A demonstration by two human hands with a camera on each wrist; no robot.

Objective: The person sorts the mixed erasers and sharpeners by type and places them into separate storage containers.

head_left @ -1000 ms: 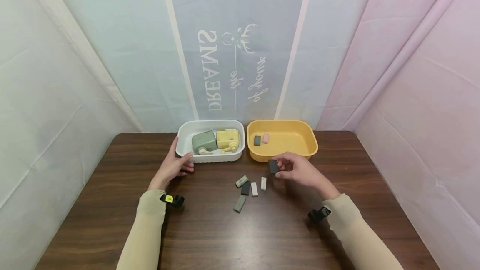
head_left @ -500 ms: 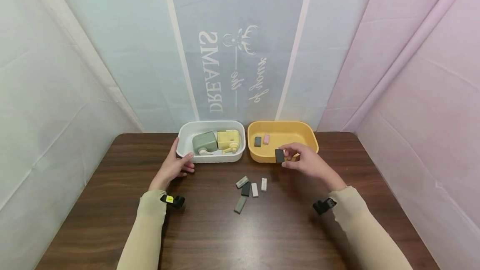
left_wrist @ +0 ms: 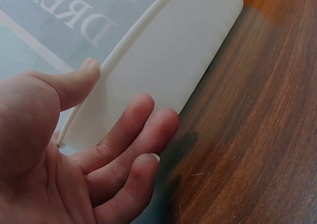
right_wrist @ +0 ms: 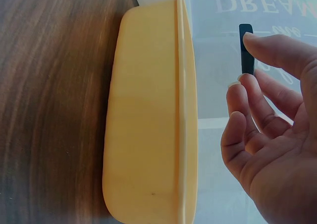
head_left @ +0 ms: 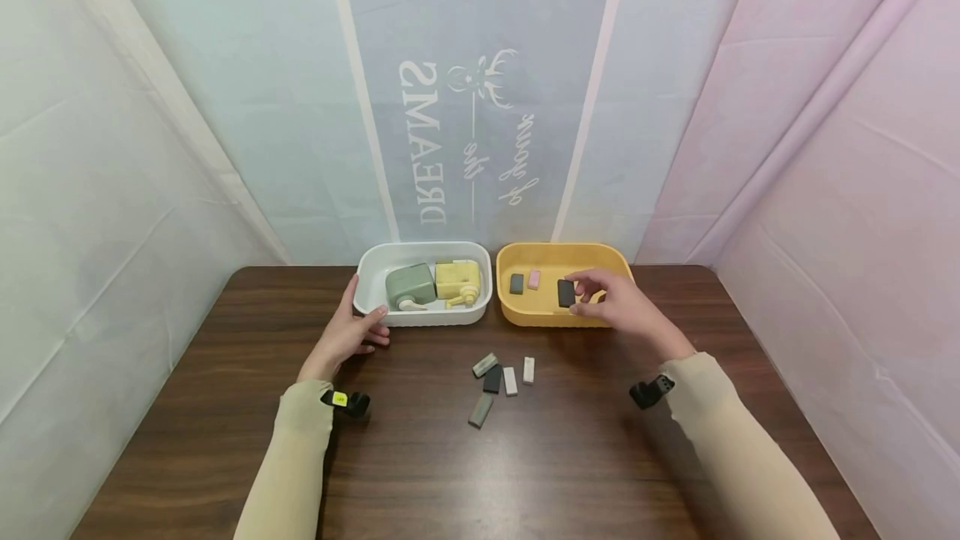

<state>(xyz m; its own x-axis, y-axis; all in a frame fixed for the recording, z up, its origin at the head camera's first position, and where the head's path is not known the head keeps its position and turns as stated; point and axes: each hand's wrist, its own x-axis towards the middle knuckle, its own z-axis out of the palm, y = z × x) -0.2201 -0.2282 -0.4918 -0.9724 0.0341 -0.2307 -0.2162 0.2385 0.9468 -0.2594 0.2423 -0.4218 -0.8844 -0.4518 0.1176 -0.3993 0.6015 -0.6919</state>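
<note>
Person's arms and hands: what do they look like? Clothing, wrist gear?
Long cream sleeves on both arms; left hand and right hand ungloved. Black device at each wrist; the left one carries a bright yellow label, its print unreadable.

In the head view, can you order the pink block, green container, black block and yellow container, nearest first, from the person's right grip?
1. Black block: pinched in the right grip.
2. Pink block: left part of the yellow tub.
3. Yellow container: right side of the white tub.
4. Green container: farther left, same tub.
</note>
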